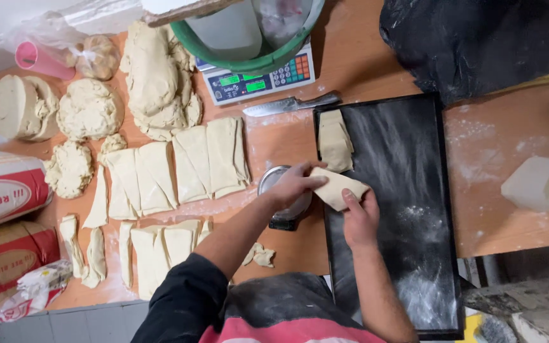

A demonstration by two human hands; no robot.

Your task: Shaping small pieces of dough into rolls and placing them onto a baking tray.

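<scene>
Head view: both hands' grip clasps a dough piece (338,188) (red-and-white flour sack (4,187) far left).

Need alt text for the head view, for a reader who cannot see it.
Both hands, left hand and right hand, hold a folded dough piece over a floured black baking tray that already carries another dough piece. More cut dough sheets lie on the wooden table.

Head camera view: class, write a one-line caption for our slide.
Both hands, left hand and right hand, fold a dough piece over a floured black tray, beside cut dough sheets.
</scene>
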